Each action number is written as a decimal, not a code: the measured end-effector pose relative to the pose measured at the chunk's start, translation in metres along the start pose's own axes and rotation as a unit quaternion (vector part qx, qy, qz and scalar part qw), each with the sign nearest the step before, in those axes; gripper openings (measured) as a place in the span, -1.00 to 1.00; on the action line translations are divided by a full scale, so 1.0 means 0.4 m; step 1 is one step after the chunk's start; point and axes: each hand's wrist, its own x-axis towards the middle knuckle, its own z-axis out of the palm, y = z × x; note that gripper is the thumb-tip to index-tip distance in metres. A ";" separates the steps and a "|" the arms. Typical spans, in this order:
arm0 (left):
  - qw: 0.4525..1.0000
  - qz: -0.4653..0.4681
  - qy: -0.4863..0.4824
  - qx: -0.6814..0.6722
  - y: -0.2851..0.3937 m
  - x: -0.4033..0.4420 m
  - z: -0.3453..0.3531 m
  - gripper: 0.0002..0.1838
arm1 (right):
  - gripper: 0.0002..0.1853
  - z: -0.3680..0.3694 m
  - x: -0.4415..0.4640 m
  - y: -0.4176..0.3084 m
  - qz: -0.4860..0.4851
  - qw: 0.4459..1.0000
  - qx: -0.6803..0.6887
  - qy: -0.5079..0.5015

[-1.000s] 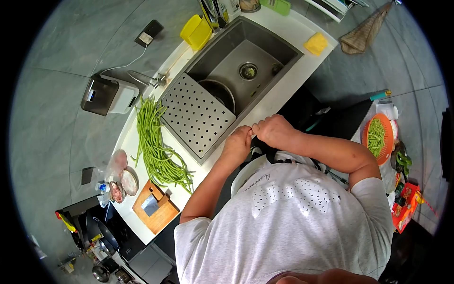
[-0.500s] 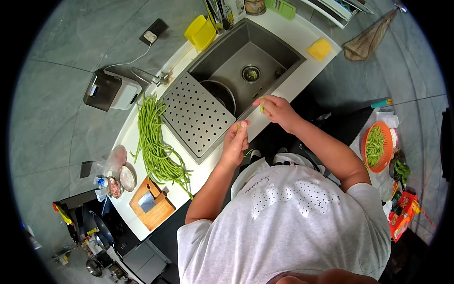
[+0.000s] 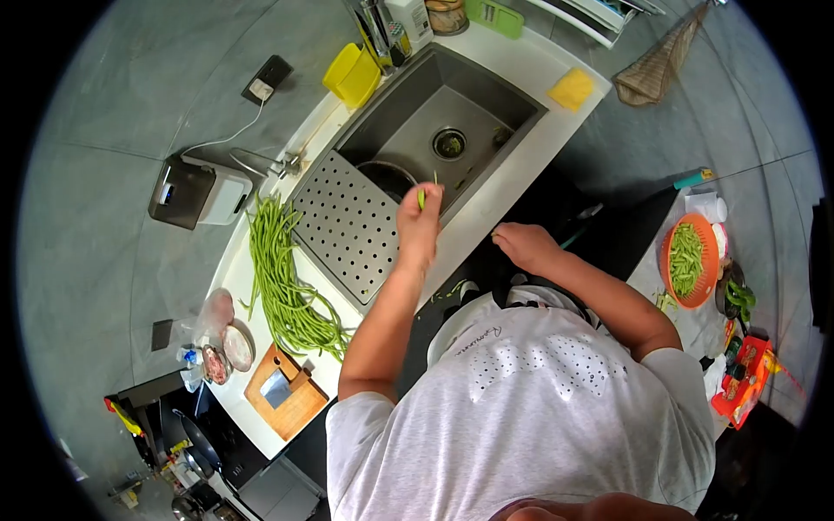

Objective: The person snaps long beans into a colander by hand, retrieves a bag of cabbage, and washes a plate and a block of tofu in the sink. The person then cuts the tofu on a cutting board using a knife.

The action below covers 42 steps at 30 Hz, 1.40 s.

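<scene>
My left hand (image 3: pixel 418 224) is raised over the near edge of the sink (image 3: pixel 486 169), beside the perforated drain tray (image 3: pixel 347 227). Its fingers are pinched on a short piece of green bean (image 3: pixel 422 199). My right hand (image 3: pixel 527 247) is closed in front of the counter edge, nearer my body; what it holds, if anything, is hidden. A heap of long green beans (image 3: pixel 287 278) lies on the counter left of the tray. To the right, an orange colander (image 3: pixel 667 265) holds cut bean pieces (image 3: pixel 686 260).
A wooden board (image 3: pixel 300 412) with a cleaver blade (image 3: pixel 275 389) lies at the counter's left end, near bagged meat (image 3: pixel 215 365). A faucet (image 3: pixel 287 165) and yellow container (image 3: pixel 353 76) stand behind the sink. A yellow sponge (image 3: pixel 572 89) sits at the far right corner.
My left hand has moved up toward the sink with the bean piece. My right hand has drawn back from the sink edge toward my body; the green piece in it no longer shows.
</scene>
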 end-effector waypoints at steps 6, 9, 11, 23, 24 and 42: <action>0.959 -0.251 -0.120 -0.051 -0.032 0.239 -0.048 -0.10 | -0.75 -0.085 -0.026 -0.028 0.306 0.800 0.496 -0.147; 0.950 -0.241 -0.175 -0.093 -0.004 0.158 -0.038 -0.01 | -0.72 -0.093 -0.005 -0.027 0.297 0.752 0.583 -0.086; 0.947 -0.234 -0.203 -0.083 0.021 0.097 -0.026 0.02 | -0.72 -0.085 0.040 -0.033 0.163 0.920 0.356 0.025; 0.988 -0.098 -0.116 0.003 -0.007 0.048 -0.059 -0.36 | -0.85 -0.116 0.202 -0.110 0.042 0.988 0.119 0.093; 0.986 -0.040 -0.125 0.102 -0.014 0.051 -0.069 -0.49 | -0.86 -0.112 0.205 -0.107 0.016 0.988 0.117 0.099; 0.878 0.376 -0.012 0.294 -0.020 -0.021 -0.066 -0.85 | -0.89 0.007 0.220 0.002 0.192 0.785 0.589 -0.022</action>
